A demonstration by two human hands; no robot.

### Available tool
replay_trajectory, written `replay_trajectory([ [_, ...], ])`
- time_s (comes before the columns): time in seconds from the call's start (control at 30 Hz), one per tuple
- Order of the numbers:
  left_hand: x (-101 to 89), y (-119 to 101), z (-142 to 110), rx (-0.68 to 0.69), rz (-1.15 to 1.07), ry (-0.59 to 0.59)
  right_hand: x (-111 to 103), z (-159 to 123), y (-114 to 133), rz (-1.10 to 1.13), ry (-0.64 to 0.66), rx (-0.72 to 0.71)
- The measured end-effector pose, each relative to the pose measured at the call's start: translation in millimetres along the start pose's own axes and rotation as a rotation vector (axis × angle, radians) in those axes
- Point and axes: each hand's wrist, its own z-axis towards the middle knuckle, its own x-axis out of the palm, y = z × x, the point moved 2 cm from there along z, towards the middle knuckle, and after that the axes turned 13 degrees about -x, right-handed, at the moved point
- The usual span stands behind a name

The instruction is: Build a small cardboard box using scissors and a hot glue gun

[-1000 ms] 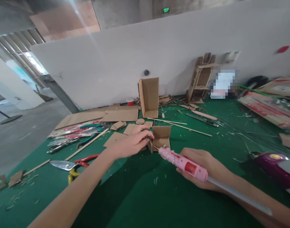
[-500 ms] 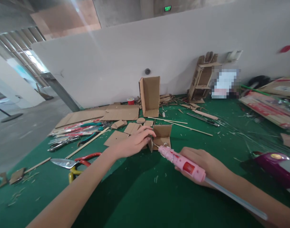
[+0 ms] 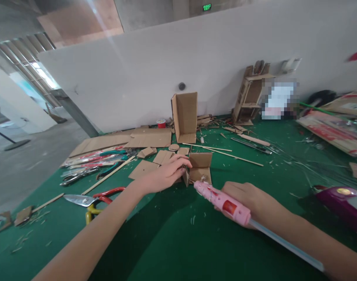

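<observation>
My left hand (image 3: 168,173) is closed on the left wall of a small cardboard piece (image 3: 200,160), thumb on the outer side and fingers over the top edge. The piece stands on the green table with a back wall, a left wall and a base. In my right hand (image 3: 239,197) is a pink hot glue gun (image 3: 222,200), a clear glue stick (image 3: 286,244) poking out of its rear. Its nozzle points at the lower inside edge of the left wall; whether it touches cannot be made out. The fingers under the gun are partly hidden.
Red-and-yellow-handled shears (image 3: 92,201) lie left of my left forearm. A tall folded cardboard piece (image 3: 186,117) stands behind, with flat cardboard sheets (image 3: 149,138) beside it. Thin wooden sticks (image 3: 234,156) lie beyond my hands. A purple appliance (image 3: 336,203) is at the right.
The glue gun has shifted slightly left and toward me along the small cardboard piece. My left hand keeps its grip. The view has tilted a little.
</observation>
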Motion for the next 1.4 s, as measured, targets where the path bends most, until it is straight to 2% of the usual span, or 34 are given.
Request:
replay_trajectory([
  [0.2,-0.6,-2,-1,-0.008,0.007,0.017,5,-3,-1,-0.015,-0.069,-0.012],
  [0.53,-1.8,0,0,0.002,0.001,0.01,3,1,1,0.012,-0.037,-0.029],
  [0.73,-0.4,4,2,0.017,-0.008,0.018,7,-3,0,-0.05,-0.119,-0.062],
  [0.93,0.2,6,3,0.027,0.005,0.024,13,-3,0,-0.033,-0.102,-0.056],
  [1.2,1.7,10,5,0.032,-0.01,0.028,0,5,4,-0.07,-0.035,-0.108],
  [1.4,1.4,8,6,0.04,0.007,0.014,11,-2,-1,-0.045,-0.071,-0.07],
])
